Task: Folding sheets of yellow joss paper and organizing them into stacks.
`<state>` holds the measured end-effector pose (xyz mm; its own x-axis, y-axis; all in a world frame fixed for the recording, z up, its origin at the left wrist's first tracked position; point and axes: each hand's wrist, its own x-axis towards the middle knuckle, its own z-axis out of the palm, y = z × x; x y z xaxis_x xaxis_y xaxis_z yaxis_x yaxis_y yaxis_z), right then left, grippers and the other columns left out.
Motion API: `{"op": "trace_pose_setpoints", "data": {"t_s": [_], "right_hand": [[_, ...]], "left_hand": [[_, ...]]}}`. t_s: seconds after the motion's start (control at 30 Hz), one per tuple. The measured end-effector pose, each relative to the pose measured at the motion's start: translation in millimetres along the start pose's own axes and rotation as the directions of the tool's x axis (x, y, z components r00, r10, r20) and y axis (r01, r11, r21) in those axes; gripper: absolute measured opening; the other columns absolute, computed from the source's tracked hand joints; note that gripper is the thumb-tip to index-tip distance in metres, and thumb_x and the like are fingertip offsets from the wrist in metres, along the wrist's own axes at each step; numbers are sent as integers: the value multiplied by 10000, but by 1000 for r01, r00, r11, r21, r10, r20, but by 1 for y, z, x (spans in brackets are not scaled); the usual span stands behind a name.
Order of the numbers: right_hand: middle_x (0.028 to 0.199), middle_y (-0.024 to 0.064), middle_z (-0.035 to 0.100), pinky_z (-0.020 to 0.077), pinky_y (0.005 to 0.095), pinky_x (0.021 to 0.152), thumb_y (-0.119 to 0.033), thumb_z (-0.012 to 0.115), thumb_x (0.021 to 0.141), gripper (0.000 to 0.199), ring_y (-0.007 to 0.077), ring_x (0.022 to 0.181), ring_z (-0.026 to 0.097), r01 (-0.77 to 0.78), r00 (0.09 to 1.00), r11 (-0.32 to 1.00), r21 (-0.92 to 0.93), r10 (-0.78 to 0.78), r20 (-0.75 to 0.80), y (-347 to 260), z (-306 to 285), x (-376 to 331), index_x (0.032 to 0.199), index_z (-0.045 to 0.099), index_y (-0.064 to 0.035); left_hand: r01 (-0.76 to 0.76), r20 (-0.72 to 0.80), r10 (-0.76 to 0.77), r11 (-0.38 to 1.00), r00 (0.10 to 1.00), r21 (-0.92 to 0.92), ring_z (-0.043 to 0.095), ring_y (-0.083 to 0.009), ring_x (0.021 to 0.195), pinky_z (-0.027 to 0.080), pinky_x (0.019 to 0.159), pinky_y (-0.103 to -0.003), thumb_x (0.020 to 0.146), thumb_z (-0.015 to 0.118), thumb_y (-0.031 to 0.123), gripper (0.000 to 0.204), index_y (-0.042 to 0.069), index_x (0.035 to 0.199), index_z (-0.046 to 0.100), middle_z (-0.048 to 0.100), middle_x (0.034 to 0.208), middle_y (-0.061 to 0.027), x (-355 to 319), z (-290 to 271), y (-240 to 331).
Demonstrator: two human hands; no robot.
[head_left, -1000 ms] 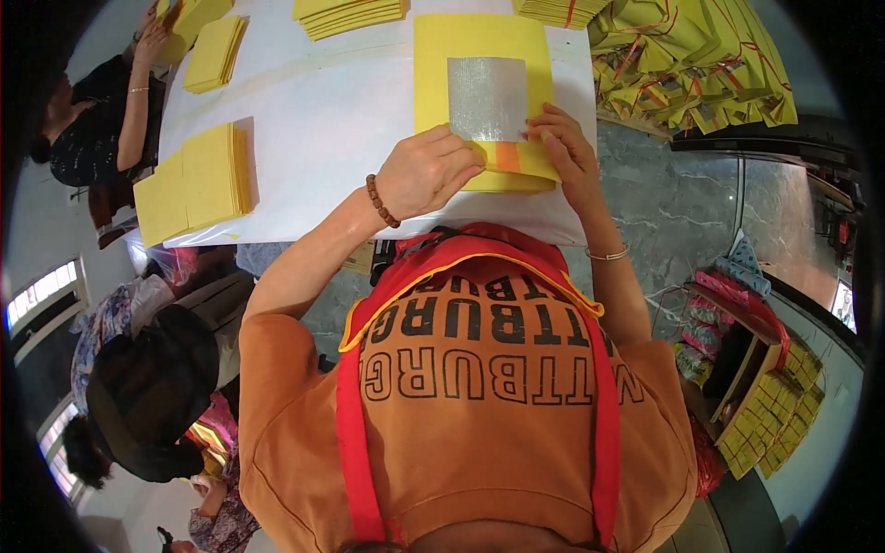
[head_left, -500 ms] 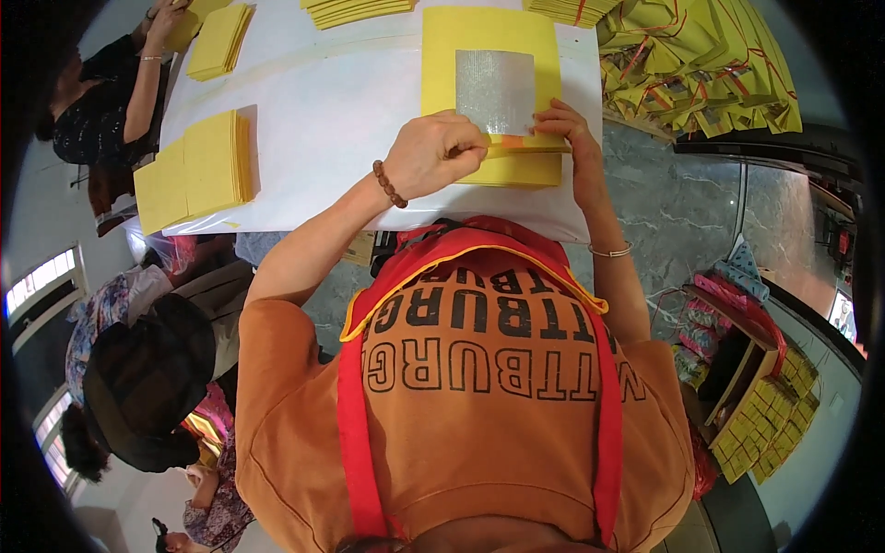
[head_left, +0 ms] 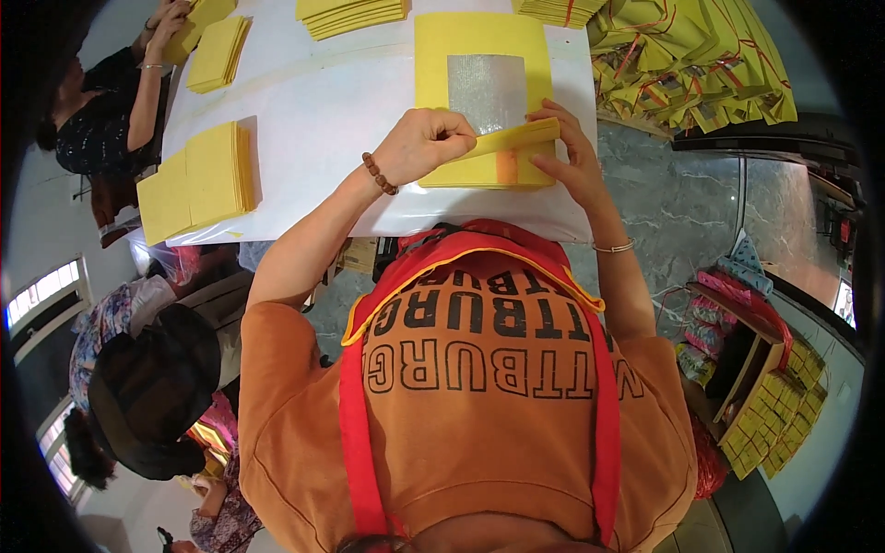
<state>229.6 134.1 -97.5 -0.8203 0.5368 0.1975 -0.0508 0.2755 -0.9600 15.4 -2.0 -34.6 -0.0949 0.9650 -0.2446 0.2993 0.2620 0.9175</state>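
Observation:
A yellow paper sheet [head_left: 433, 78] with a silver foil square [head_left: 486, 90] lies at the near right of the white table, on top of more yellow paper [head_left: 461, 177]. Its near edge is raised into a narrow folded strip [head_left: 516, 137]. My left hand [head_left: 426, 146] pinches the strip's left end, fingers curled in. At the other end, my right hand [head_left: 567, 152] holds the strip between thumb and fingers. An orange patch [head_left: 506, 168] shows on the paper just below the strip.
Stacks of yellow paper stand on the white table [head_left: 323, 111], one stack [head_left: 219, 170] at the near left. Bundled yellow paper [head_left: 691, 64] is piled at the far right. Another person's hand [head_left: 166, 23] works at the far left. Other people sit at the left.
The sheet's near edge has come up into a slanted strip between my hands, uncovering the orange patch. My right thumb has come into view below the strip. The whole view has shifted slightly.

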Motion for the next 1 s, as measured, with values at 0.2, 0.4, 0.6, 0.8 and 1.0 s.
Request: {"op": "trace_pose_setpoints", "data": {"t_s": [0.2,0.4,0.6,0.8,1.0], "right_hand": [[1241,80,507,297,344,1047,-89,728,725,390,240,1279,352,4,999,990,-139,-9,-35,5,6,1,1096,614,-52],[1274,129,468,313,334,1036,-88,729,725,395,249,1269,366,-74,990,997,5,74,-124,5,11,0,1098,612,-41],[1266,112,482,318,339,1036,-60,713,724,401,251,1267,378,-21,997,994,-109,13,-78,8,7,0,1108,599,-34],[1211,86,528,323,355,1039,-1,679,707,413,268,1250,405,50,994,994,-97,-59,-96,14,8,1,1111,600,-38],[1155,63,557,340,353,1016,0,668,731,290,266,1234,409,69,994,984,-162,-82,-71,8,7,0,1013,622,-50]], "left_hand": [[40,1,-40,995,999,-90,468,-45,586,386,530,-211,813,575,136,183,-29,798,652,575,647,-4,1,-1,0],[21,12,-20,996,1000,-91,511,-71,620,420,569,-236,814,592,162,192,-17,827,659,596,671,-21,4,-4,-6],[37,72,-31,996,997,-81,521,-80,633,429,581,-242,817,588,170,205,-18,850,662,600,678,-28,6,-7,-4],[61,77,-54,994,996,-90,520,-77,644,428,587,-241,826,569,166,211,-22,855,658,603,700,-34,6,-6,-4],[63,148,-38,985,988,-163,554,-84,751,447,687,-235,835,575,201,249,18,981,658,634,866,-53,-2,-17,2]]}}
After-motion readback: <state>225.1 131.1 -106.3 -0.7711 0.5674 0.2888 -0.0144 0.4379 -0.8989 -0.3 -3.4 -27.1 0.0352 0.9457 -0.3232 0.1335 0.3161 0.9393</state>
